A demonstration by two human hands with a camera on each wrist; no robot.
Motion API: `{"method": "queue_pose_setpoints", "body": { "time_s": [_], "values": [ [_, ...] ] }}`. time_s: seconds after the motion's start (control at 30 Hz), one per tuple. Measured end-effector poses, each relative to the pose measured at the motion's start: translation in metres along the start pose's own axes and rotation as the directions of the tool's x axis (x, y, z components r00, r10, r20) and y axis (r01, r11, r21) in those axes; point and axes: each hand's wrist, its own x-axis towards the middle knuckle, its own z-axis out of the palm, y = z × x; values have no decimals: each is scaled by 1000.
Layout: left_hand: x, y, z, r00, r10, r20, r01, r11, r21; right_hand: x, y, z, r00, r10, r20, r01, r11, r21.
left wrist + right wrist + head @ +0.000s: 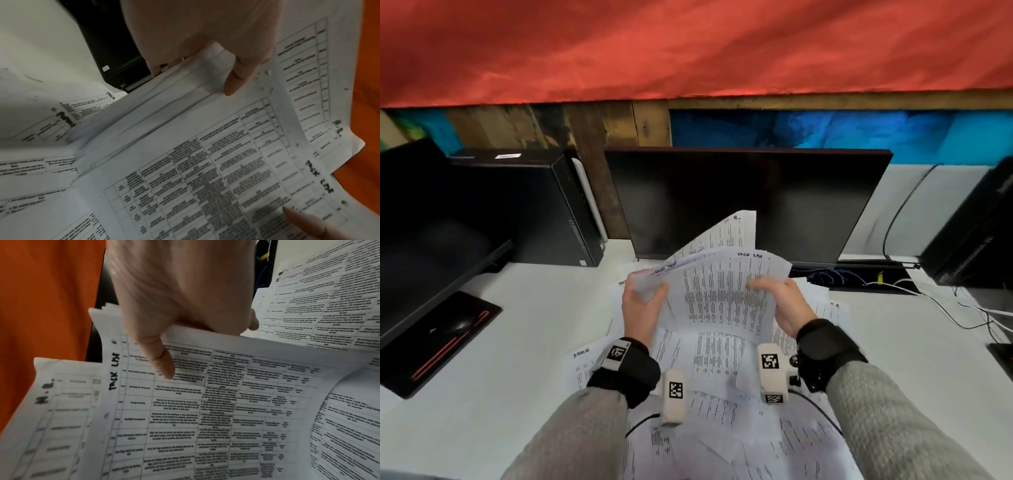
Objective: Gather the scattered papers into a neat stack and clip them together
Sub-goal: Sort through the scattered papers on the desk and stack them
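Head view: both hands hold a bundle of printed sheets (722,294) up off the white desk (517,342), in front of the dark monitor (750,202). Left hand (642,308) grips the bundle's left edge, thumb on top; right hand (782,305) grips the right edge the same way. The sheets are fanned and skewed, one poking up behind, so not squared yet. More loose papers (709,421) lie scattered on the desk under the wrists (quite a few). Judged progress: partway thru gathering; the rest of the pickup, aligning and clipping are left. No clip visible in any view.

Left wrist view: the left hand's thumb (234,84) presses the top sheet, fingers curled under the staggered edges. Handwritten heading on the top sheet (205,170) is too blurred here to read; a sheet behind shows marker letters, approx. "M.O.", unsure.

Right wrist view: thumb (162,363) pinned on the top sheet's table, fingers wrapped under. Heading looks like "TASK LIST" (last letters unclear). Printed table text too small to read.
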Motion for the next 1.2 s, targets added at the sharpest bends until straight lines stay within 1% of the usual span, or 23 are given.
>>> {"method": "queue_pose_setpoints", "body": {
  "time_s": [0.07, 0.13, 0.2, 0.27, 0.33, 0.47, 0.57, 0.63, 0.67, 0.73, 0.8, 0.83, 0.87, 0.9, 0.93, 0.97, 1.0, 1.03, 1.07, 1.1, 1.13, 1.17, 1.2],
  "values": [
    [0, 0, 1, 999, -36, 5, 36, 999, -25, 0, 0, 8, 1000, 11, 17, -11, 1000, 12],
    [-1, 1, 1, 998, -61, 2, 61, 995, -80, -3, -1, 13, 998, -8, 69, 6, 999, 36],
    [-2, 5, -4, 999, -52, -1, 52, 992, -118, -2, -1, 9, 994, -33, 106, 27, 998, 54],
    [-1, 2, -11, 999, -31, 6, 32, 996, -85, 1, 4, 3, 994, -29, 110, 25, 999, 35],
    [-5, -4, -12, 998, -62, 32, 63, 998, -27, 0, 8, 10, 992, -17, 124, 18, 1000, -3],
    [-5, -10, -8, 998, -58, 8, 58, 998, 22, -2, 8, 28, 999, -54, 4, 54, 999, 10],
    [1, -10, -9, 998, -68, -11, 68, 997, 39, 1, 3, 23, 998, -61, -19, 62, 998, 25],
    [-2, -11, -3, 995, -93, 18, 92, 993, 76, -1, 3, 31, 999, -37, -19, 38, 998, 47],
    [-4, -12, 1, 996, -81, 28, 78, 994, 80, -1, 4, 38, 999, -34, -13, 35, 998, 56],
    [-5, -15, 8, 999, -33, -8, 34, 997, 68, -2, 8, 49, 1000, -16, -21, 17, 999, 49],
    [-4, -9, 7, 999, 24, -32, -21, 995, 101, -2, 8, 47, 997, -30, -76, 32, 999, 26],
    [-2, -2, 3, 997, 76, -13, -74, 985, 154, -2, 4, 41, 986, -82, -145, 79, 997, -26],
    [-2, 7, 0, 989, 149, 19, -150, 963, 223, -3, -2, 33, 953, -190, -235, 155, 975, -159],
    [0, 16, -3, 971, 233, 61, -240, 924, 299, -3, -9, 25, 900, -332, -282, 222, 906, -360],
    [1, 26, -4, 940, 324, 112, -341, 861, 378, -4, -17, 18, 850, -465, -250, 263, 783, -563],
    [2, 34, -4, 892, 414, 180, -449, 770, 454, -7, -26, 14, 821, -550, -151, 293, 634, -716],
    [3, 41, -2, 833, 481, 272, -548, 658, 516, -10, -36, 14, 828, -561, -16, 323, 500, -804],
    [4, 49, 2, 771, 516, 374, -631, 533, 564, -14, -46, 17, 850, -516, 102, 358, 427, -830],
    [4, 54, 8, 712, 521, 471, -692, 407, 596, -17, -54, 22, 871, -458, 181, 388, 412, -825],
    [1, 59, 14, 658, 511, 552, -738, 295, 606, -18, -59, 25, 883, -411, 228, 407, 427, -807],
    [-4, 65, 22, 616, 494, 614, -770, 211, 602, -19, -63, 29, 885, -389, 258, 425, 446, -788],
    [-9, 66, 28, 587, 476, 655, -789, 156, 594, -20, -65, 32, 887, -371, 275, 435, 470, -768],
    [-14, 69, 32, 574, 464, 675, -800, 140, 584, -20, -63, 32, 894, -351, 280, 430, 493, -756]
  ]
}}
